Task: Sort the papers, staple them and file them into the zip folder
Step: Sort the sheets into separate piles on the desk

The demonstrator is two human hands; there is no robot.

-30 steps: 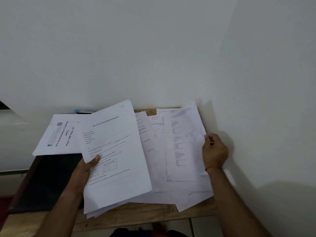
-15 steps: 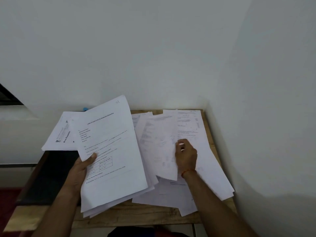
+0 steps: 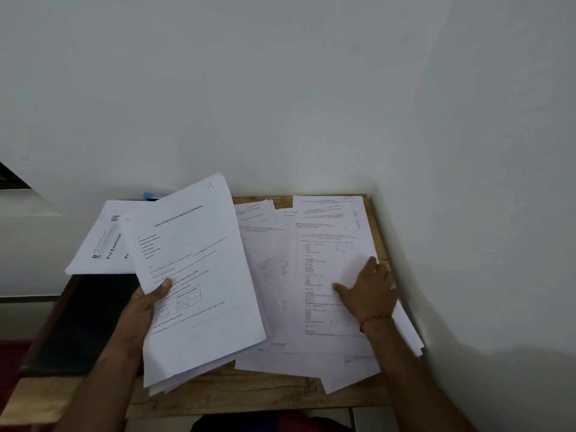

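Papers (image 3: 199,275) sit pinched in my left hand (image 3: 146,310); my right hand (image 3: 367,294) presses spread fingers on sheets (image 3: 324,260) across the counter (image 3: 249,391).

Left hand (image 3: 146,310) curled, right hand (image 3: 369,294) flat

A wooden desk (image 3: 218,397) sat in the corner between a white back wall (image 3: 249,88) and a white right wall (image 3: 498,182); the light was dim.

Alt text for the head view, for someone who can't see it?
The left hand holds up a stack of printed sheets while the right hand lies flat on loose papers spread over a wooden table.
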